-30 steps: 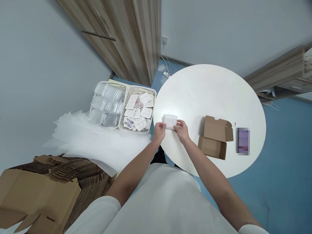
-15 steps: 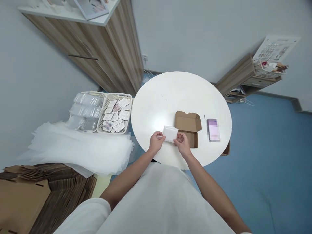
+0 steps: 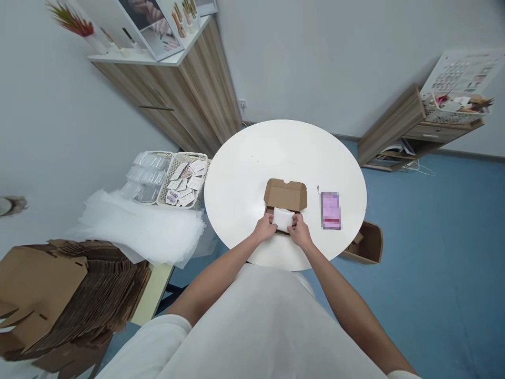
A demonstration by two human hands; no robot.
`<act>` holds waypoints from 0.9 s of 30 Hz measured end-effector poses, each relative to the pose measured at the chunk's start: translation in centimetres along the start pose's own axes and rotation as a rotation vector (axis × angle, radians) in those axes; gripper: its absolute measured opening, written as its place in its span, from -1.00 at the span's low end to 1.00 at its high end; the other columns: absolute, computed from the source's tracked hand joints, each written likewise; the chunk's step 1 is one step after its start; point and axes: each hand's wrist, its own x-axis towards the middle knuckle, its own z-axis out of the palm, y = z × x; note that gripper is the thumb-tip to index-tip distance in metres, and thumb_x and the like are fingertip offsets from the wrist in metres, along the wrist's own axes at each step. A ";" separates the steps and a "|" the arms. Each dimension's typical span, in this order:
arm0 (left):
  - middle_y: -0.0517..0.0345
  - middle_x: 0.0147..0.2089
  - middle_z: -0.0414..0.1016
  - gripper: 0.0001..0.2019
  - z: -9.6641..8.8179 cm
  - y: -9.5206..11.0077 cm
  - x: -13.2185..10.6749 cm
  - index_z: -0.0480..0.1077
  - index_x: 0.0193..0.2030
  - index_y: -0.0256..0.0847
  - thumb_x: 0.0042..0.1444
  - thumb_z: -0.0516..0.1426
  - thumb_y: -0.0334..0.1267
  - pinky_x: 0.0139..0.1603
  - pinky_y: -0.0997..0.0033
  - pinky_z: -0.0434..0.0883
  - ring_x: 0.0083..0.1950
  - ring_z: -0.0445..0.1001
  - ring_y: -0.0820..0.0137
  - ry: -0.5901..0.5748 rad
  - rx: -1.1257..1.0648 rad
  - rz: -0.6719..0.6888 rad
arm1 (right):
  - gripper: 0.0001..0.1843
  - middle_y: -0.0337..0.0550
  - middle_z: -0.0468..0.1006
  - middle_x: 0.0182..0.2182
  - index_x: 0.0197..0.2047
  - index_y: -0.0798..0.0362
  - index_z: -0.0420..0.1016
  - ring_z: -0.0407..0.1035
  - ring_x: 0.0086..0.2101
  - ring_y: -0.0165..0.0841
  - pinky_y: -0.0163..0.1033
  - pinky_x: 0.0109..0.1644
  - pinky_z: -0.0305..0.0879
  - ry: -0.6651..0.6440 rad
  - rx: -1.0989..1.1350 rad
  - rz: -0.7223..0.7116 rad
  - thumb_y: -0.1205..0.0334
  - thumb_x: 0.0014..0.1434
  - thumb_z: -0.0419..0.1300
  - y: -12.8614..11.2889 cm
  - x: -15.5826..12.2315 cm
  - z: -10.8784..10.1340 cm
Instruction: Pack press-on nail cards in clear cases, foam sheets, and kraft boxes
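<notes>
A white foam-wrapped packet (image 3: pixel 283 219) is held between my two hands, over the tray of an open brown cardboard box (image 3: pixel 285 195). My left hand (image 3: pixel 265 228) grips the packet's left edge, fingers closed on it. On the opposite edge, my right hand (image 3: pixel 300 230) pinches it with thumb and fingers. The box's lid stands raised at the back, and the packet and my hands hide most of its inside. Whether the packet rests on the box floor I cannot tell.
The box stands on a round white table (image 3: pixel 236 158), with a blurred pinkish-purple item (image 3: pixel 331 210) to its right. At left are a basket of cards (image 3: pixel 185 184), clear plastic packs (image 3: pixel 145 176), white foam sheets (image 3: pixel 145 226) and flattened cardboard (image 3: pixel 98 295). An open carton (image 3: pixel 369 242) sits on the floor.
Both hands have brought the packet from beside the box's left side to over its tray. My view has also shifted, showing more of the floor carton.
</notes>
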 end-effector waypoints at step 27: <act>-0.08 -0.03 0.39 -0.64 -6.1 -0.3 3.6 0.31 -0.12 -0.23 -0.11 0.16 -0.19 -0.08 0.33 0.28 -0.05 0.38 0.27 0.069 -0.262 -0.053 | -0.53 -0.03 0.43 -0.14 -0.09 0.04 0.30 0.34 -0.25 -0.29 -0.20 -0.22 0.25 0.169 0.179 0.182 -0.02 -0.05 0.11 0.8 3.3 -4.5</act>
